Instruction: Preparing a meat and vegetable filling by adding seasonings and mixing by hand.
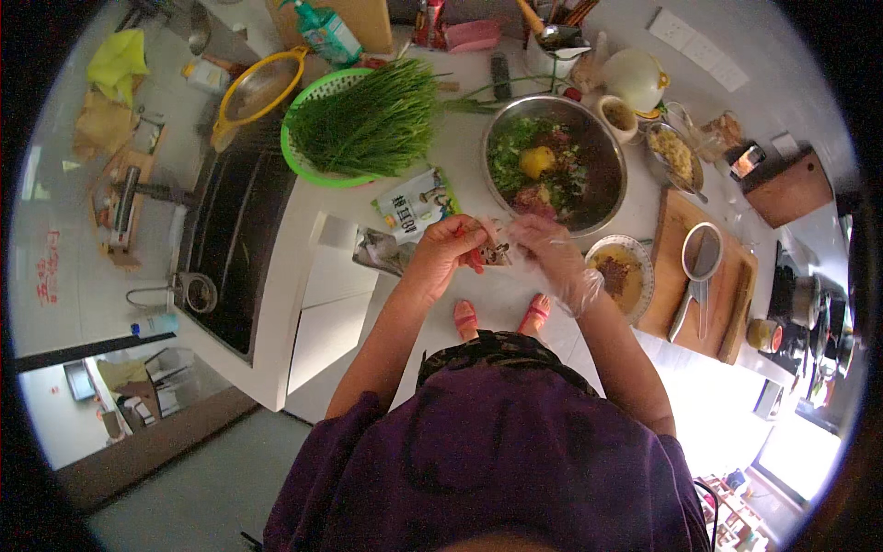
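Above the counter's front edge, my left hand (452, 250) pinches a small printed packet (498, 252) with red on it. My right hand (548, 250), in a clear plastic glove, has its fingertips at the packet's other edge. Just beyond my hands stands a large steel bowl (616, 200) with chopped greens (507, 148), a yellow egg yolk or similar yellow lump (537, 162) and pinkish minced meat (534, 201). Left of it lies a white and green printed pouch (417, 203), partly behind my left hand.
Left are a green colander (295, 162) heaped with long green herbs (369, 117), a yellow-rimmed strainer (265, 86) and a dark sink (231, 241). Right are a patterned bowl of brownish liquid (624, 276) and a wooden cutting board (659, 303) bearing a knife (683, 314) and a fine sieve (702, 252).
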`<state>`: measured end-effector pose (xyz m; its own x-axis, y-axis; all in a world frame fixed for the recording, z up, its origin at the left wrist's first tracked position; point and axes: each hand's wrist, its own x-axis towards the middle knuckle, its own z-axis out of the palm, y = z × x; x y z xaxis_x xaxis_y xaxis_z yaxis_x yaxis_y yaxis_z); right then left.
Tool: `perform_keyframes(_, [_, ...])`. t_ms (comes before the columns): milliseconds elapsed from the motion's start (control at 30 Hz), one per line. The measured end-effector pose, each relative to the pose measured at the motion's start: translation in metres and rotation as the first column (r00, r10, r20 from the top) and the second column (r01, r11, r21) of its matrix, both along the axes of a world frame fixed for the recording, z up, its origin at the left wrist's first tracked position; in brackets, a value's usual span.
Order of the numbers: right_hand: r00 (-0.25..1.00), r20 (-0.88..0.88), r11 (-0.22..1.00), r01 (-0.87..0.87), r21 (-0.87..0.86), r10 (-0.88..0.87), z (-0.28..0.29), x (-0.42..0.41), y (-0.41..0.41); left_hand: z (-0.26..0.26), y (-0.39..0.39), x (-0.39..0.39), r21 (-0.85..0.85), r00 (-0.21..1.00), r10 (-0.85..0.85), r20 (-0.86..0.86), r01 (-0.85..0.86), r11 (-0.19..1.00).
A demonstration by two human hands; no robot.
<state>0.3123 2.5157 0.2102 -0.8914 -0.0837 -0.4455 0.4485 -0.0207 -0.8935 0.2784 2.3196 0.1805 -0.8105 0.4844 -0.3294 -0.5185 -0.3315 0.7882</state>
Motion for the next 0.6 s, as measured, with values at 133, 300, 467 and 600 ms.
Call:
perform_keyframes(133, [0.959,-0.193,0.977,0.212,0.008,-0.206,0.010,-0.002,0.027,0.029,0.017,-0.007,-0.182,1.000,-0.005,-0.027,0.000,0.983])
perform_keyframes(300, [0.871,-0.432,0.938,0.319,0.135,-0.234,0.023,-0.010,0.046,0.034,0.034,-0.023,-0.293,0.964,-0.134,-0.230,0.062,0.954])
perform_keyframes(467, [0.806,-0.573,0.872,0.379,0.310,-0.146,0.036,-0.021,0.063,0.050,0.055,-0.040,-0.362,0.942,-0.185,-0.279,0.075,0.929])
perform_keyframes(600, [0.804,-0.562,0.883,0.392,0.258,-0.193,0.045,-0.034,0.075,0.065,0.069,-0.053,-0.198,0.983,-0.149,-0.103,0.127,0.972])
